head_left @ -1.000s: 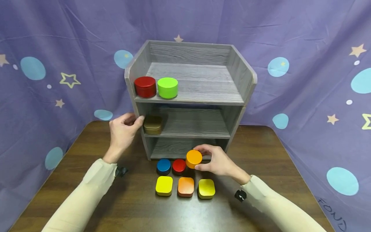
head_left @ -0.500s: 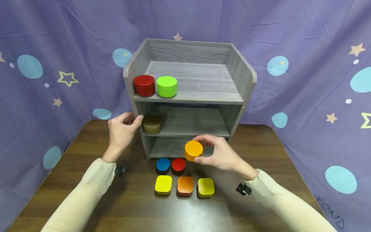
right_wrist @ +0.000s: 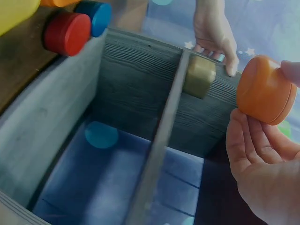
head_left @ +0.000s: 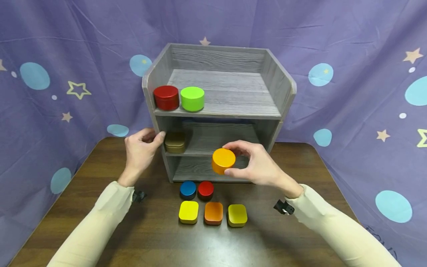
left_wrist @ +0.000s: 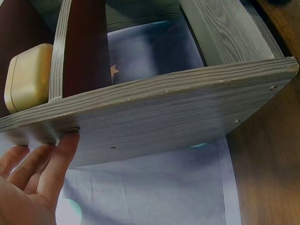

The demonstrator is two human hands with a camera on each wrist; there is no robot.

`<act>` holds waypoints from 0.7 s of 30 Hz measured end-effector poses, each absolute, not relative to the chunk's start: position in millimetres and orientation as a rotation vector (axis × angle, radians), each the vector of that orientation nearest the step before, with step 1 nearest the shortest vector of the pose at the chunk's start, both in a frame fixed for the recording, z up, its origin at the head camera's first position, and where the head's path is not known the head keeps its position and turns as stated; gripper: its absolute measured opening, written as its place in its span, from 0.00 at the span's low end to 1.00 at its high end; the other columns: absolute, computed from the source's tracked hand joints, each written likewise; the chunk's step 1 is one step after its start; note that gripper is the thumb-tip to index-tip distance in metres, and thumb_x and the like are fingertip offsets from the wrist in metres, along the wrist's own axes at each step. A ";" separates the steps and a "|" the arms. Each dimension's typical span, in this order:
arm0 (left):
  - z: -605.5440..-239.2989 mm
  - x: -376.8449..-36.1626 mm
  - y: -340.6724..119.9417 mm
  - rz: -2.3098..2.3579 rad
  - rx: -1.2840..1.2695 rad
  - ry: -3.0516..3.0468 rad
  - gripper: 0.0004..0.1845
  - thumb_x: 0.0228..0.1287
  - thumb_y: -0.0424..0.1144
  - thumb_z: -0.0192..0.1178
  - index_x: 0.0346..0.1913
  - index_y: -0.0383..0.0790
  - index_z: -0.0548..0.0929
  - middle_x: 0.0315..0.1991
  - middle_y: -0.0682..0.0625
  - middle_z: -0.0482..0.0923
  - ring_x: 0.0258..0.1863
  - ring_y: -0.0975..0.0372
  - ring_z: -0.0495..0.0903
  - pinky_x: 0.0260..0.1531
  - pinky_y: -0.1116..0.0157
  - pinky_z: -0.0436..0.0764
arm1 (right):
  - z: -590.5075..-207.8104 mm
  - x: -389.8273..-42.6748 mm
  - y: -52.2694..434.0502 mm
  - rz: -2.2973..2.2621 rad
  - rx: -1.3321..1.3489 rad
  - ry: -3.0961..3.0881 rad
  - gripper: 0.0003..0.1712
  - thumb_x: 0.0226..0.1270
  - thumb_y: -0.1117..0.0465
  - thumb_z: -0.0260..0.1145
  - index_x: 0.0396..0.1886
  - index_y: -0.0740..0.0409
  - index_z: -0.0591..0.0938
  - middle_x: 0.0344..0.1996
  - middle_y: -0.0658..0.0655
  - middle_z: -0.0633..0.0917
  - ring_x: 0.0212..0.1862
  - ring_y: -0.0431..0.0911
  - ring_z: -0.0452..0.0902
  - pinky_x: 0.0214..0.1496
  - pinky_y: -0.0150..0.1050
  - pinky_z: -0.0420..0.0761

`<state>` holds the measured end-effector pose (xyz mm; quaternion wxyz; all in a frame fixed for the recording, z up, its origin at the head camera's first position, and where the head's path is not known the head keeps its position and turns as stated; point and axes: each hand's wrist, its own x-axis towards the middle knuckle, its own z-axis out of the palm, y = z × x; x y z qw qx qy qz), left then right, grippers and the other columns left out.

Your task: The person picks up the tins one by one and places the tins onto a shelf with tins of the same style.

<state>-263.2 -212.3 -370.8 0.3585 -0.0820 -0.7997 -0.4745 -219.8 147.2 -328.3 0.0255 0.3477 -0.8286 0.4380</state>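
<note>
My right hand (head_left: 258,163) holds an orange round tin (head_left: 223,161) between thumb and fingers, raised in front of the grey wooden shelf (head_left: 227,91). In the right wrist view, the orange tin (right_wrist: 262,89) is tilted, with fingers beneath it. My left hand (head_left: 141,155) grips the shelf's left side panel, thumb at the front edge; the left wrist view shows fingertips (left_wrist: 70,140) against the panel's outer face. Just inside that panel, a gold square tin (head_left: 175,142) sits on the middle level. A dark red round tin (head_left: 166,98) and a green round tin (head_left: 192,99) stand on top.
Before the shelf on the brown table (head_left: 160,237) are a blue round tin (head_left: 188,190) and a red round tin (head_left: 205,190). Nearer lie a yellow square tin (head_left: 188,212), an orange square tin (head_left: 213,213) and a darker yellow square tin (head_left: 237,215). A purple curtain (head_left: 350,33) hangs behind.
The right hand has lifted the orange round tin from beside the red round tin, up to about the height of the middle board. The left hand keeps its place on the side panel.
</note>
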 end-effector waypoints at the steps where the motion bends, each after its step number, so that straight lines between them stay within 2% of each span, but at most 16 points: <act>1: -370.5 -263.1 -212.2 -1.225 -0.212 -2.063 0.11 0.64 0.35 0.75 0.39 0.26 0.91 0.34 0.31 0.92 0.29 0.91 0.76 0.34 0.86 0.75 | -323.8 -219.9 147.3 1.355 1.078 -2.558 0.32 0.61 0.59 0.82 0.65 0.57 0.84 0.58 0.54 0.91 0.55 0.47 0.87 0.67 0.53 0.87; 4: -370.5 -262.9 -211.9 -1.226 -0.209 -2.064 0.11 0.64 0.34 0.75 0.38 0.26 0.91 0.34 0.31 0.91 0.29 0.90 0.76 0.34 0.86 0.74 | -310.2 -221.4 148.3 1.343 1.087 -2.550 0.32 0.61 0.60 0.82 0.66 0.58 0.84 0.58 0.55 0.91 0.56 0.48 0.87 0.69 0.51 0.86; 11: -371.4 -262.8 -210.8 -1.224 -0.202 -2.066 0.11 0.64 0.35 0.75 0.38 0.26 0.91 0.34 0.30 0.91 0.29 0.90 0.76 0.34 0.86 0.75 | -276.5 -227.5 153.8 1.307 1.091 -2.549 0.33 0.60 0.62 0.83 0.67 0.58 0.84 0.56 0.55 0.91 0.55 0.46 0.86 0.64 0.33 0.84; 17: -370.8 -262.6 -212.0 -1.213 -0.213 -2.074 0.12 0.64 0.37 0.76 0.38 0.26 0.91 0.33 0.32 0.91 0.29 0.90 0.75 0.34 0.86 0.74 | -250.5 -235.9 157.8 1.335 1.066 -2.590 0.33 0.62 0.65 0.81 0.68 0.60 0.83 0.55 0.57 0.91 0.52 0.46 0.86 0.62 0.36 0.84; 21: -371.1 -263.1 -213.1 -1.206 -0.214 -2.074 0.13 0.64 0.37 0.76 0.38 0.26 0.91 0.33 0.31 0.91 0.29 0.90 0.75 0.34 0.86 0.74 | -236.0 -242.6 156.2 1.389 1.035 -2.593 0.32 0.63 0.66 0.81 0.67 0.62 0.83 0.54 0.60 0.91 0.50 0.46 0.86 0.57 0.31 0.84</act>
